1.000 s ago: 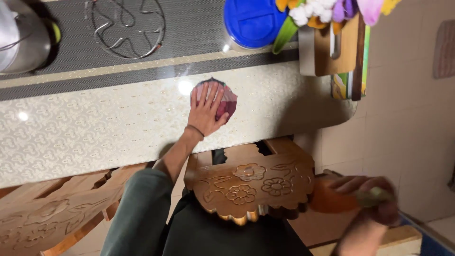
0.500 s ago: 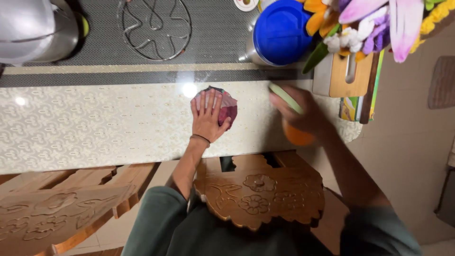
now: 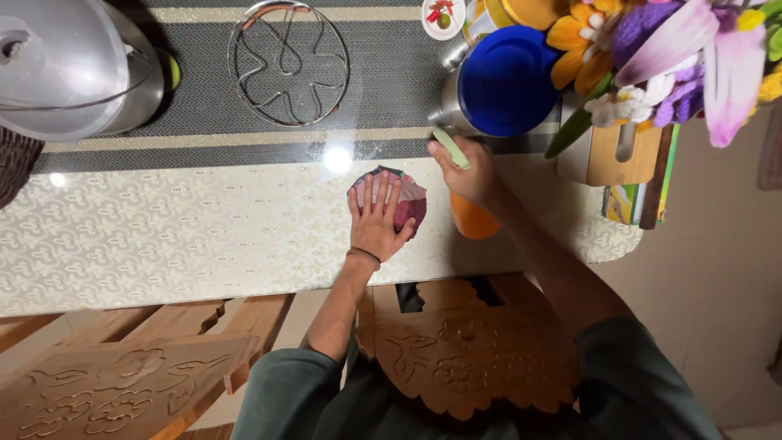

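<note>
Right hand risen, gripping one green-handled knife, left hand flat on one red cabbage half

I see the tabletop spanning the view, with a runner laid along its far side. On the runner, a wire trivet lies centre, a metal pot stands to its left, and a lidded container stands to its right. A flower arrangement stands at the far right, above a wooden board. My left hand lies flat on a cabbage half near the tabletop's near edge. My right hand is just right of it, holding a peeler over a carrot. A carved wooden chair stands below the tabletop's near edge.
</note>
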